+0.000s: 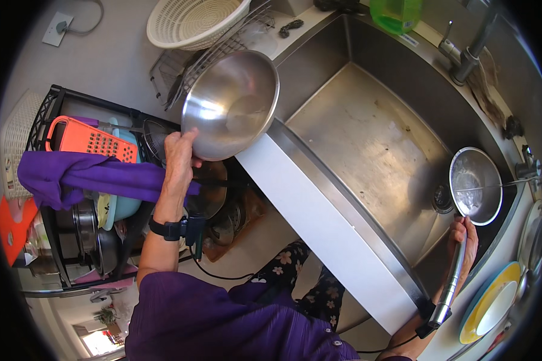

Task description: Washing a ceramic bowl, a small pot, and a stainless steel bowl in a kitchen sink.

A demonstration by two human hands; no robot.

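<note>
My left hand (pixel 180 151) grips the lower rim of a large stainless steel bowl (pixel 248 108), held tilted beside the sink's left end with its inside showing. In my right hand (pixel 464 237) is the metal handle of a ladle-like dipper (pixel 476 185) with a round bowl, over the right end of the steel sink (pixel 370 135). A thin stream of water runs from a small tap (pixel 529 169) into the dipper. The sink's drain (pixel 442 198) lies just left of the dipper.
A wire rack (pixel 162 81) and white plastic basket (pixel 196 22) stand behind the large bowl. A black shelf at left holds an orange grater (pixel 95 140), pans and purple cloth (pixel 95 178). Beyond the sink are a green bottle (pixel 395 16) and a faucet (pixel 467 63); plates (pixel 490 302) lie at right.
</note>
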